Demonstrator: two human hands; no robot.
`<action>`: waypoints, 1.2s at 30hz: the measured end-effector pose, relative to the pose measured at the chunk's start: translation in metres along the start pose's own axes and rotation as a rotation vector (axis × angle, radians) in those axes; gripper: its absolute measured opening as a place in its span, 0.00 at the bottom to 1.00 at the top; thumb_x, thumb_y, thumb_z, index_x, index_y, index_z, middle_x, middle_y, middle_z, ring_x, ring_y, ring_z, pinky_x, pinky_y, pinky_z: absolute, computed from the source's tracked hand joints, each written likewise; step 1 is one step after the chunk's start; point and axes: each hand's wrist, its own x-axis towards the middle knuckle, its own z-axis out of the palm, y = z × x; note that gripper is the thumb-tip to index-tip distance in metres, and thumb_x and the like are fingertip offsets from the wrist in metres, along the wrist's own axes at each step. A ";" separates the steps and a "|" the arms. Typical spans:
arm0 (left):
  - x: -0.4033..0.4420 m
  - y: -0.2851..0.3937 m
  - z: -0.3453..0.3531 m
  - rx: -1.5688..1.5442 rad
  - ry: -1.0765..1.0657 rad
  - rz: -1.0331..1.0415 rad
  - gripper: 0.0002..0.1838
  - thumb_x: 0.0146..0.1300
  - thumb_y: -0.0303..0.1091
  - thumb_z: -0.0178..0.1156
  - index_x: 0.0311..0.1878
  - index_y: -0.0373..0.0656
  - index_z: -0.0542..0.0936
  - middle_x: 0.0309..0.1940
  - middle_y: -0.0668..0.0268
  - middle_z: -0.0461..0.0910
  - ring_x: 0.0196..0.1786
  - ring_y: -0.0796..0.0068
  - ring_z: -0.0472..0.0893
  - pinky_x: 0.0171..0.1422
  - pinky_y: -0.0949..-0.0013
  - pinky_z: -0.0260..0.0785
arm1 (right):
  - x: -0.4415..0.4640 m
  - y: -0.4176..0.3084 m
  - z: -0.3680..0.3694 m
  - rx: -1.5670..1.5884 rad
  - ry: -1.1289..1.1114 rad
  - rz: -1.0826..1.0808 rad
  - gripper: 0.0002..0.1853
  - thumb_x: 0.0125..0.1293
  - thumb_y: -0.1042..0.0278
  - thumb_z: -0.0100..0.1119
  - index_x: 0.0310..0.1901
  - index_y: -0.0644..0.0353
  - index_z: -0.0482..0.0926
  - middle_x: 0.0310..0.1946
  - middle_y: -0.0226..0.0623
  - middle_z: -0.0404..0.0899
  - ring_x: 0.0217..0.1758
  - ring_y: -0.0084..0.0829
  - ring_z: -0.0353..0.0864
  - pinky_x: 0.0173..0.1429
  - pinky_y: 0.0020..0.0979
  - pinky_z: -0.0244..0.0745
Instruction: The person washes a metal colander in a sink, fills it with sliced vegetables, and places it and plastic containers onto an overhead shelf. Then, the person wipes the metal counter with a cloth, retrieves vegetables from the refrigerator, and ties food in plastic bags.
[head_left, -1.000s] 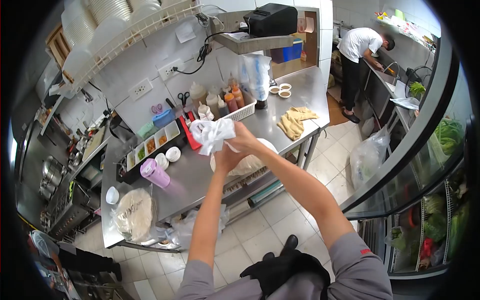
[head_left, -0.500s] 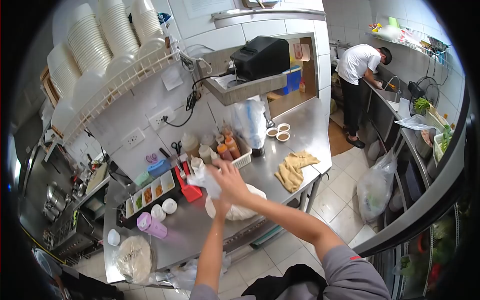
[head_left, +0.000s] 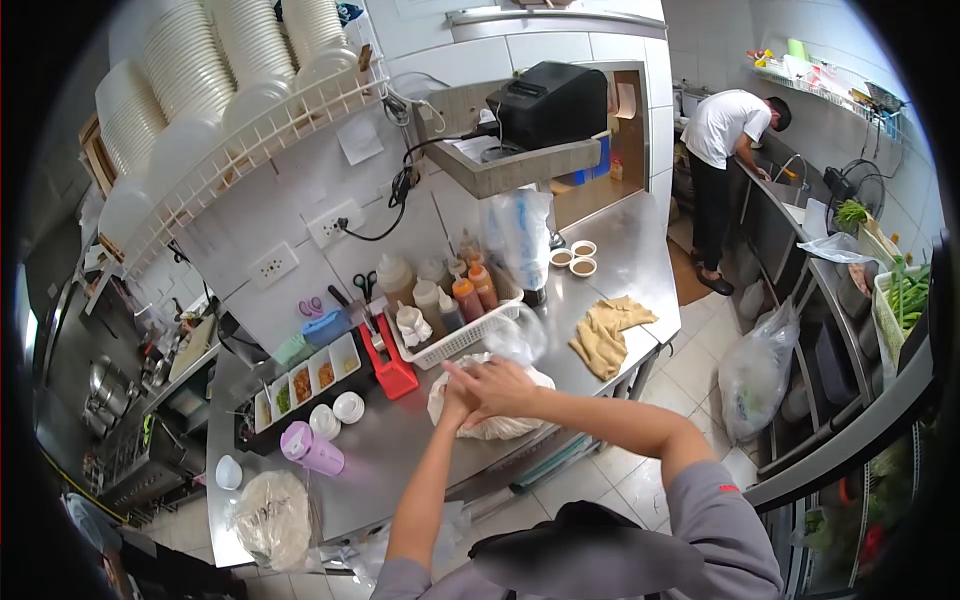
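My right hand (head_left: 500, 388) lies across my left hand (head_left: 458, 402), its fingers stretched out and nothing visible in them. The left fingers are mostly hidden beneath it. Both hands are over a pale bundle in a plastic bag (head_left: 520, 422) at the counter's front edge. A clear, crumpled plastic bag (head_left: 515, 337) lies just beyond them, beside a white basket (head_left: 465, 338) of sauce bottles. Left of my hands are a red scoop-like tool (head_left: 391, 376), white cups (head_left: 348, 407) and a purple tumbler (head_left: 313, 449).
A tan cloth (head_left: 605, 337) and small sauce cups (head_left: 583, 267) sit to the right on the steel counter (head_left: 400, 450). Another plastic-wrapped bundle (head_left: 275, 515) is front left. A black device (head_left: 553, 105) stands on a shelf above. A person (head_left: 722, 135) bends over a sink at right.
My hands have come down onto the pale bundle. The white plastic that was between them is no longer there; a clear bag now shows beyond them. The camera view has shifted.
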 end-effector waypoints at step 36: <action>-0.020 0.034 -0.027 0.930 -0.147 0.603 0.09 0.53 0.27 0.50 0.37 0.38 0.74 0.30 0.58 0.73 0.33 0.63 0.76 0.32 0.65 0.70 | 0.115 -0.003 0.049 0.264 -0.196 -0.028 0.29 0.43 0.43 0.62 0.39 0.62 0.78 0.39 0.47 0.76 0.44 0.43 0.73 0.47 0.37 0.68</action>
